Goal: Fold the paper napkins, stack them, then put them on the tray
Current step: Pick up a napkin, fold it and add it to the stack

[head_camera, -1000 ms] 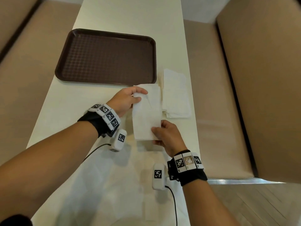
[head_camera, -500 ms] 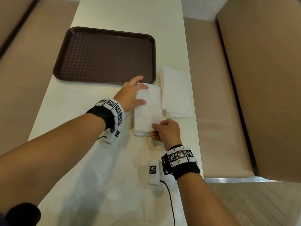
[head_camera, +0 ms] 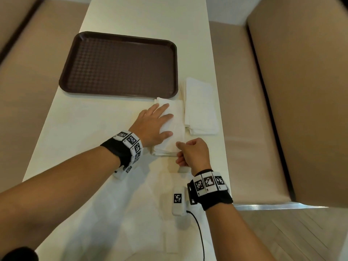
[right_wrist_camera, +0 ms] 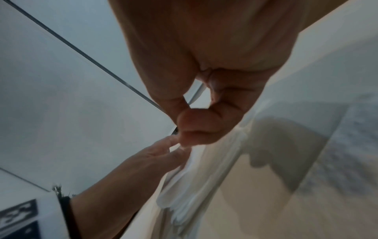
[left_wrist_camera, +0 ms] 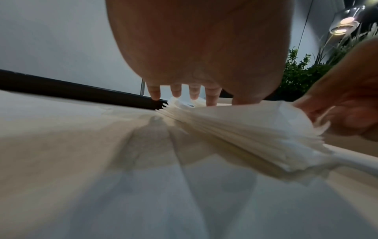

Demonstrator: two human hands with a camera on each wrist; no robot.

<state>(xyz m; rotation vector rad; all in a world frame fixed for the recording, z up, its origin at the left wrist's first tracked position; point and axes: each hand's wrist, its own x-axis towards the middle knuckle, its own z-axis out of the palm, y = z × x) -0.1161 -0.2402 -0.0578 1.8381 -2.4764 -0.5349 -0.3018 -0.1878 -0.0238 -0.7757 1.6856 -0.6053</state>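
Observation:
A dark brown tray lies on the cream table, its rim showing behind my fingers in the left wrist view. Just in front of its right corner sits a stack of folded white napkins. My left hand lies flat on the stack with straight, spread fingers pressing on it. My right hand pinches the stack's near edge between thumb and curled fingers. A second pile of white napkins lies directly to the right, touching the first.
Beige bench seats run along both long sides of the narrow table; its right edge is close to the second pile. Pale flat sheets cover the near part of the table. Green plants stand in the background.
The napkin that both hands held above the table has come down onto the stack. My left hand has flattened on top of it, and the right hand has moved to the near edge.

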